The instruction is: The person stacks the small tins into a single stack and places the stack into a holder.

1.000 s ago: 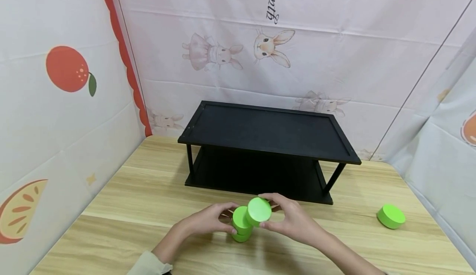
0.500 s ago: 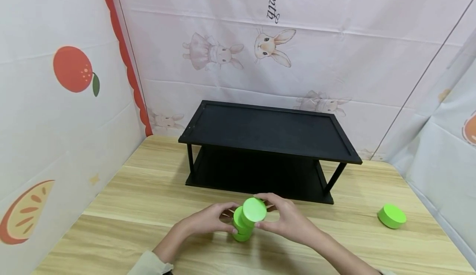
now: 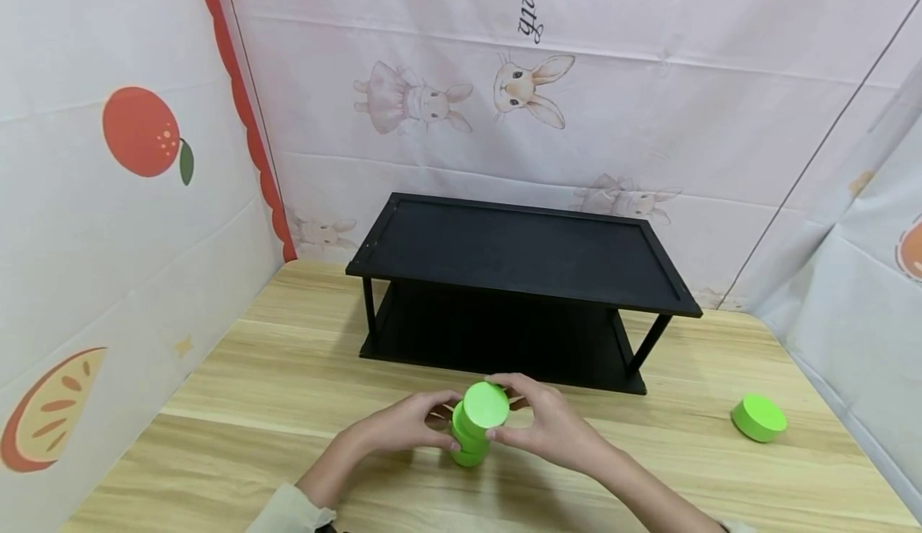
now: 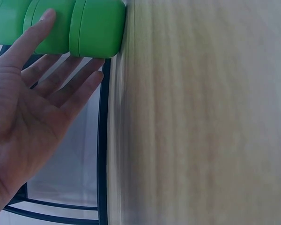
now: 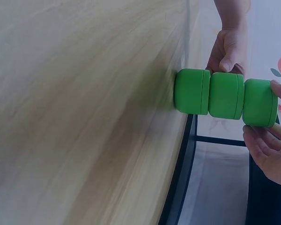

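Three green round lidded containers form a stack on the table in front of the black rack. In the right wrist view the bottom container stands on the wood, the middle container sits on it, and the top container is slightly offset at the end of the column. My left hand holds the middle one between thumb and fingers; its thumb lies across the side in the left wrist view. My right hand grips the top one by its sides, thumb toward me and fingers behind.
A fourth-like green round container stands alone at the right of the table. Behind the hands is a two-tier black rack. Printed cloth hangs at the back and both sides.
My right hand has moved left with the top container, bringing it from the stack's right side to over the middle one. The left hand has stayed in place.
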`<state>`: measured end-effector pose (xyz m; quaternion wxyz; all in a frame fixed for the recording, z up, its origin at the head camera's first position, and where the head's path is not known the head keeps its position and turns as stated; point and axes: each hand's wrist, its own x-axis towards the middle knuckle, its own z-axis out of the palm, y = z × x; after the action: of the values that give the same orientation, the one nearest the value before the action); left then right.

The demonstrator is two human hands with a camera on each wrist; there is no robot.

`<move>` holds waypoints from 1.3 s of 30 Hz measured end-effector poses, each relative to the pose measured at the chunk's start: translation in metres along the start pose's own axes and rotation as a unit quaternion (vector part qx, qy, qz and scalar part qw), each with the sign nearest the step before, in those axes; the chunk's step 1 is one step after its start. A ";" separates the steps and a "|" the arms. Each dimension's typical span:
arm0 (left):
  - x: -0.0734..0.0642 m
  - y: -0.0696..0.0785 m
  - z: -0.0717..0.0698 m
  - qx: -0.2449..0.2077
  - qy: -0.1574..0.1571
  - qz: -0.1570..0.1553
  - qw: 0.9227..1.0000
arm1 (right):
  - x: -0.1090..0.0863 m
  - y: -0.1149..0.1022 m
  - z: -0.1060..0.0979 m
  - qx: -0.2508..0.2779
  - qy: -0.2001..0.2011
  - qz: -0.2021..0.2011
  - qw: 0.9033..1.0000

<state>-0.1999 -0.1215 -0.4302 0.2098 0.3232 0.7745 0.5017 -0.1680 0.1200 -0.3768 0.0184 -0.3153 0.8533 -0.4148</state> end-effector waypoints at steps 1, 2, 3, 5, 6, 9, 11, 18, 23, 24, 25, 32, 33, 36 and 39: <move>0.000 0.000 0.000 0.000 0.000 0.000 1.000 | 0.000 0.000 0.000 0.002 0.000 0.001 1.000; 0.000 -0.001 0.000 0.000 0.000 0.001 1.000 | 0.000 0.001 0.000 0.004 -0.001 0.001 1.000; 0.000 -0.001 0.000 0.000 0.000 0.001 1.000 | 0.001 0.001 0.001 0.005 -0.001 0.001 1.000; 0.001 -0.001 0.000 0.000 0.001 0.001 1.000 | 0.001 0.001 0.001 0.008 0.000 0.000 1.000; 0.001 -0.001 0.000 -0.001 0.000 0.001 1.000 | 0.001 0.001 0.001 0.009 0.000 -0.001 1.000; 0.001 -0.001 0.000 -0.007 0.000 0.000 1.000 | 0.002 0.001 0.002 0.010 0.001 -0.002 1.000; 0.001 -0.002 0.000 -0.010 -0.001 0.001 1.000 | 0.002 0.000 0.002 0.008 -0.001 -0.001 1.000; 0.001 -0.003 0.001 -0.017 -0.003 0.005 1.000 | 0.003 0.000 0.005 0.006 -0.007 0.000 1.000; 0.000 -0.003 0.001 -0.019 -0.004 0.003 1.000 | 0.004 0.001 0.006 0.008 -0.007 0.000 1.000; 0.000 -0.003 0.001 -0.018 -0.003 0.003 1.000 | 0.004 0.001 0.006 0.008 -0.007 0.000 1.000; 0.001 -0.003 0.001 -0.017 -0.002 0.003 1.000 | 0.004 0.001 0.006 0.008 -0.007 0.000 1.000; 0.001 -0.003 0.000 -0.016 -0.002 0.006 1.000 | 0.005 0.001 0.005 0.006 -0.006 -0.005 1.000; 0.001 -0.003 0.000 -0.016 -0.002 0.006 1.000 | 0.006 0.001 0.005 0.006 -0.006 -0.006 1.000; 0.001 -0.002 0.000 -0.018 -0.002 0.008 1.000 | 0.006 0.001 0.006 0.006 -0.005 -0.007 1.000; 0.000 -0.001 0.000 -0.020 -0.002 0.007 1.000 | 0.007 0.002 0.007 0.007 -0.005 -0.007 1.000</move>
<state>-0.2001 -0.1216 -0.4317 0.2141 0.3254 0.7617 0.5178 -0.1724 0.1126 -0.3811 0.0216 -0.3234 0.8480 -0.4194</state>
